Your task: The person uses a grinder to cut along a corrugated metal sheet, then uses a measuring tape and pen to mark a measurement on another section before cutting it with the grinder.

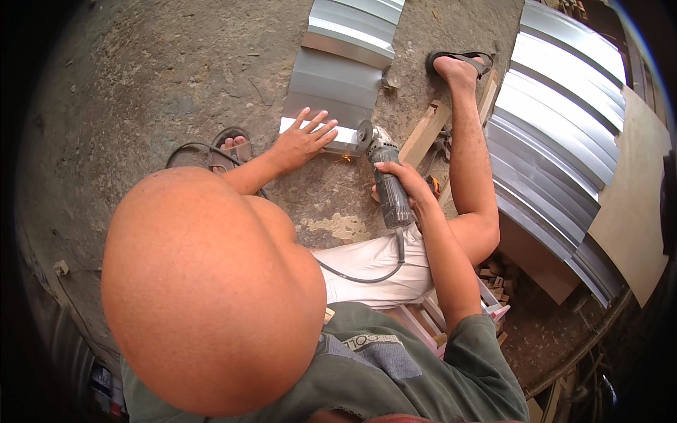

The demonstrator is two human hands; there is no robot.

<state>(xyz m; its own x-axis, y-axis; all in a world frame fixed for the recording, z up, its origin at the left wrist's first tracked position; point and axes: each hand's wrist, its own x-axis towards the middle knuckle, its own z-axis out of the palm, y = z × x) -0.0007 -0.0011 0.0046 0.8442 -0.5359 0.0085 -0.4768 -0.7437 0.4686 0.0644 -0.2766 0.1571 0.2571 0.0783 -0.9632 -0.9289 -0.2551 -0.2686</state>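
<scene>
My right hand is wrapped round the body of a dark grey angle grinder. The grinder's disc meets the near right corner of a ribbed metal sheet lying on the ground. Small orange sparks show just below that edge. My left hand lies flat on the sheet's near end, fingers spread, left of the disc. From the grinder's back a black cord loops over my lap. Part of the left arm fills the lower left, very close to the camera.
More ribbed metal sheets are stacked at the right, with a flat tan panel beside them. A wooden plank lies between the grinder and my right leg. My sandalled left foot rests on the rough concrete floor.
</scene>
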